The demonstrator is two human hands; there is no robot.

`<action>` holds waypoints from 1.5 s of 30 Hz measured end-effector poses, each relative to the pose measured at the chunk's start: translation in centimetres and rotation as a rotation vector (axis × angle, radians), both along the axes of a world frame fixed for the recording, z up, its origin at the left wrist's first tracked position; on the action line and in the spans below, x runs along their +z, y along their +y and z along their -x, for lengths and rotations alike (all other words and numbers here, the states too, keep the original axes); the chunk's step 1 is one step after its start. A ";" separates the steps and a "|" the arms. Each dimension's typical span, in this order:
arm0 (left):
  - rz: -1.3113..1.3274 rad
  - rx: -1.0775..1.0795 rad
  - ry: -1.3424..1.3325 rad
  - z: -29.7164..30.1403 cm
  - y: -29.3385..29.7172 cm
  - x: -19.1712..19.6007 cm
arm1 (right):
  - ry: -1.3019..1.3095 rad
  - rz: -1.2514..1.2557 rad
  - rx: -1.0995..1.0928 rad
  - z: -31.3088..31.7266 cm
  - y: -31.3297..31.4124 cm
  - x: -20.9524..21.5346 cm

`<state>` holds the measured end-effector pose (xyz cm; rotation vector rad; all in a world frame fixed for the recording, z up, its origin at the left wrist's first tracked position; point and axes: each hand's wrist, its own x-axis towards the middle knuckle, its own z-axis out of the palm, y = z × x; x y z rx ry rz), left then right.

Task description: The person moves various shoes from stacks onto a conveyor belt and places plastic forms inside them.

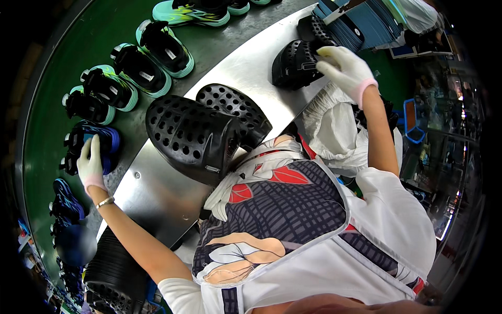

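My left hand [91, 163], in a white glove, reaches to a blue-and-black sneaker [107, 137] at the left. Its fingers are stretched out over the shoe's near side; whether they touch it I cannot tell. At the upper right my right hand [344, 69], gloved too, has thumb and fingers apart beside a black perforated shoe-shaped piece [295, 65]. Contact there is unclear. Between my arms, a large black piece with round holes [191, 136] lies on the metal table [157, 180], overlapping a similar perforated piece [230, 107] behind it.
Black sneakers with mint soles [164, 49] stand in a curved row on the green surface [57, 68], with blue ones [67, 199] nearer. A stack of blue sheets [361, 26] sits upper right. Black ribbed pieces [112, 269] are piled lower left. White cloth [334, 123] hangs beside me.
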<state>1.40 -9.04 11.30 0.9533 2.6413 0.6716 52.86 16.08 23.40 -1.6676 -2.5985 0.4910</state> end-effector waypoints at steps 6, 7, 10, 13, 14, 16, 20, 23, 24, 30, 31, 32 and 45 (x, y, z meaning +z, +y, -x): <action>-0.071 -0.031 0.036 -2.2 3.2 1.3 | -0.006 0.024 -0.028 -0.2 -0.7 -2.5; -0.090 -0.043 0.038 -2.2 3.2 1.1 | 0.034 0.065 -0.017 -0.2 -0.9 -2.3; -0.005 -0.021 0.064 -1.8 3.1 1.3 | 0.147 0.123 -0.015 -0.3 -0.9 -1.3; 0.074 -0.039 0.110 -2.5 4.3 1.7 | 0.254 -0.006 -0.104 -1.6 -0.1 0.2; 0.107 -0.038 0.146 -2.8 4.3 1.9 | 0.278 -0.057 -0.150 -2.1 0.8 -0.6; 0.160 -0.045 0.179 -3.4 4.3 2.1 | 0.066 -0.125 -0.166 -2.5 1.3 -0.4; 0.231 -0.022 0.229 -2.7 3.5 0.2 | 0.102 0.055 0.078 -0.7 -1.6 -1.6; 0.194 0.011 0.302 -2.3 1.6 -1.6 | 0.050 0.004 0.077 0.6 -3.0 -3.5; 0.206 0.009 0.297 -2.3 1.4 -1.4 | 0.046 -0.047 0.063 0.4 -2.8 -4.0; 0.222 -0.010 0.251 -2.7 -0.2 0.8 | 0.040 -0.387 -0.079 -1.0 -1.8 -4.1; 0.187 -0.021 0.317 -2.2 -1.0 0.4 | 0.050 -0.452 -0.082 -1.0 -1.6 -3.8; 0.152 -0.031 0.383 -1.7 -1.8 0.2 | 0.086 -0.517 -0.075 -1.0 -1.3 -3.6; -1.233 -0.361 -1.568 -12.0 0.7 11.1 | 0.739 -0.548 1.091 27.7 -9.5 6.5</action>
